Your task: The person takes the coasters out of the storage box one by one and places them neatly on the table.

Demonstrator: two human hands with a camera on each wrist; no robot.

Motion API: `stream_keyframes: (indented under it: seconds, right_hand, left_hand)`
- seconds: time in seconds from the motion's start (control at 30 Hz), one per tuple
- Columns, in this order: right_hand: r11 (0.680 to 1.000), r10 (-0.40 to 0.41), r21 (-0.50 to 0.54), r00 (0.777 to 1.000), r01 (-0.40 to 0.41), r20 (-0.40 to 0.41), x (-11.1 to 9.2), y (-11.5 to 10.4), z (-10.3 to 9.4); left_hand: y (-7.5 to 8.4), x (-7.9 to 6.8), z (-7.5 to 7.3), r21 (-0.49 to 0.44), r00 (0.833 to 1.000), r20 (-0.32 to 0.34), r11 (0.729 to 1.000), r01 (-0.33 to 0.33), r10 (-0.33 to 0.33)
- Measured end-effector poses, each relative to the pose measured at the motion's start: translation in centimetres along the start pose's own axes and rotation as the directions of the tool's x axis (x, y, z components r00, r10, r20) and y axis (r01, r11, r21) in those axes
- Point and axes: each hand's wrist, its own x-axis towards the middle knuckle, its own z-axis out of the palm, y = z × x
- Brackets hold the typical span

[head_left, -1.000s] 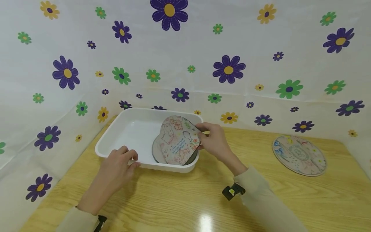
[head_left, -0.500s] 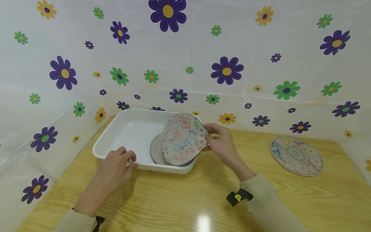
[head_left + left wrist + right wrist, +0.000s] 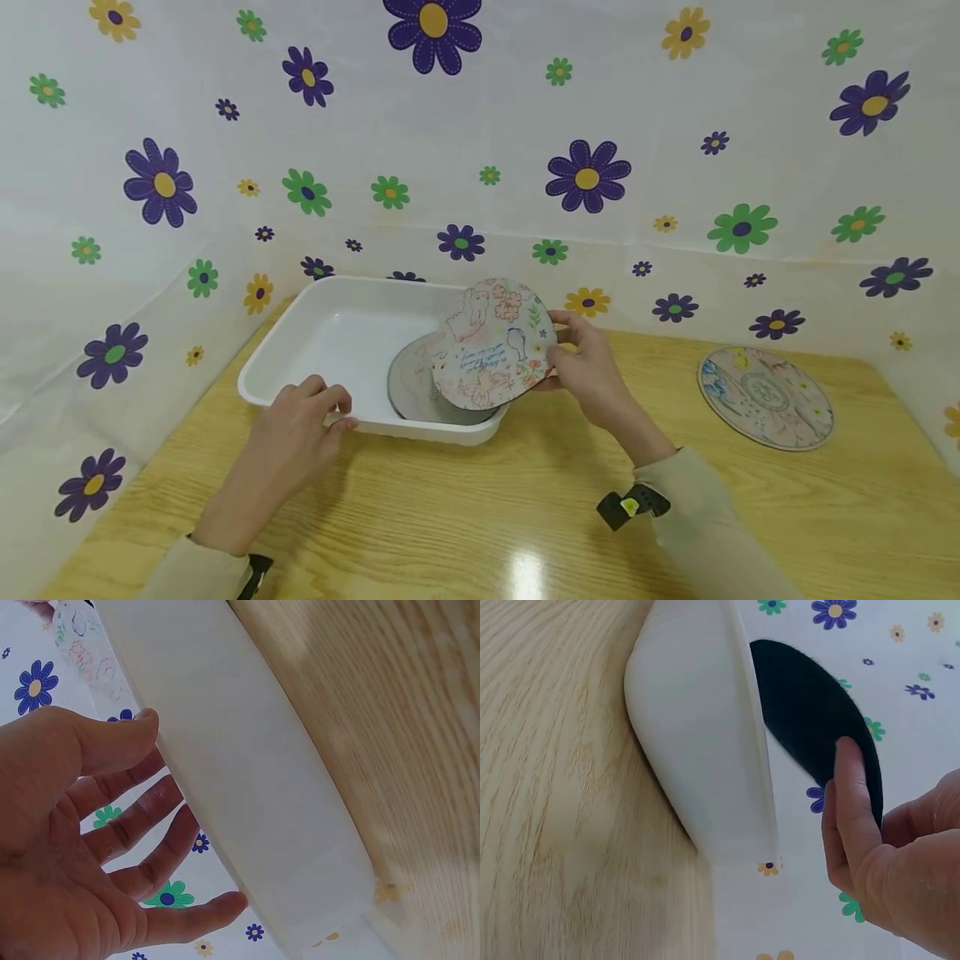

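My right hand (image 3: 592, 371) pinches the right edge of a thin round mat (image 3: 487, 354) printed with pink animals, flowers and blue writing. In the right wrist view its dark back (image 3: 806, 705) shows, with fingers lying against it. The mat is tilted up over the right end of a white plastic basin (image 3: 330, 342). A second, greyish round mat (image 3: 412, 385) lies inside the basin, partly hidden behind the held one. At the basin's near rim, my left hand (image 3: 296, 429) grips with the thumb outside and the fingers over the edge.
Another round mat (image 3: 765, 400), with coloured flowers and a ring in its centre, lies flat on the wooden table (image 3: 450, 517) at the right. A white flower-printed cloth (image 3: 510, 108) hangs behind the table and along its left side.
My right hand has drawn the printed mat up and to the right, uncovering more of the greyish mat in the basin. The left hand has kept its place on the rim.
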Motion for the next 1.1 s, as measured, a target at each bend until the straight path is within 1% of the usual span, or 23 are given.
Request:
stream_keyframes:
  seconds: [0.1,0.37,0.5,0.63,0.83,0.97,1.1]
  right_hand:
    - [1.000,0.018,-0.016,1.000,-0.018,0.016,0.2,0.2,0.0]
    - [0.992,0.053,-0.112,0.999,-0.051,0.010,0.4,1.3,0.0]
    - [0.991,0.071,-0.117,0.997,-0.068,0.019,0.5,1.5,0.2]
    - [0.992,0.107,-0.065,0.993,-0.104,0.041,0.6,1.7,0.2]
    - [0.983,0.160,0.078,0.983,-0.167,0.090,0.5,2.0,-0.1]
    - [0.971,0.174,0.152,0.980,-0.186,0.092,0.4,2.0,-0.4]
    - [0.962,0.178,0.192,0.980,-0.192,0.088,0.2,1.7,-0.7]
  left_hand:
    - [-0.1,-0.1,-0.1,-0.004,1.000,0.002,1.000,0.004,-0.004]
    - [-0.1,0.0,-0.2,0.004,1.000,0.006,1.000,0.010,-0.010]
    - [-0.1,0.0,-0.1,0.002,1.000,0.014,1.000,0.018,-0.018]
    - [0.0,-0.1,-0.1,0.000,1.000,0.004,1.000,0.014,-0.014]
    - [0.0,-0.2,0.0,-0.003,1.000,0.004,1.000,0.017,-0.017]
    - [-0.1,-0.2,0.0,-0.006,1.000,0.008,1.000,0.018,-0.018]
    - [0.0,-0.2,0.0,-0.007,1.000,-0.003,1.000,0.019,-0.019]
